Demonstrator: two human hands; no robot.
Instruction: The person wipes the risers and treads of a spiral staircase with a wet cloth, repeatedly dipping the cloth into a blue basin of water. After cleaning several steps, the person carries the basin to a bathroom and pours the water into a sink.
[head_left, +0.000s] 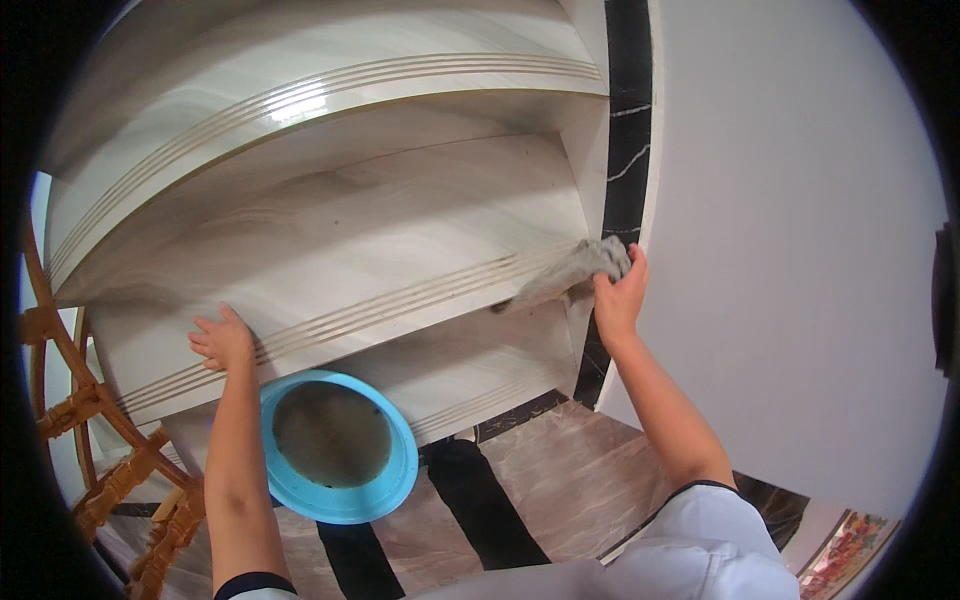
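My right hand (624, 296) grips a wet grey cloth (574, 268) at the right end of a marble stair tread (420, 217), beside the black skirting. The cloth drapes over the tread's grooved front edge. Farther left, my left hand (223, 341) rests on the same tread with fingers spread and nothing held. Below that tread, between my arms, stands a light blue plastic basin (341, 506) with murky brown water (334, 435) in it.
A wooden banister (71, 360) with carved balusters runs along the left. Black marble skirting (627, 157) and a white wall (780, 225) border the stairs on the right. Brown marble floor (570, 480) lies below, around my black-clad legs (487, 502).
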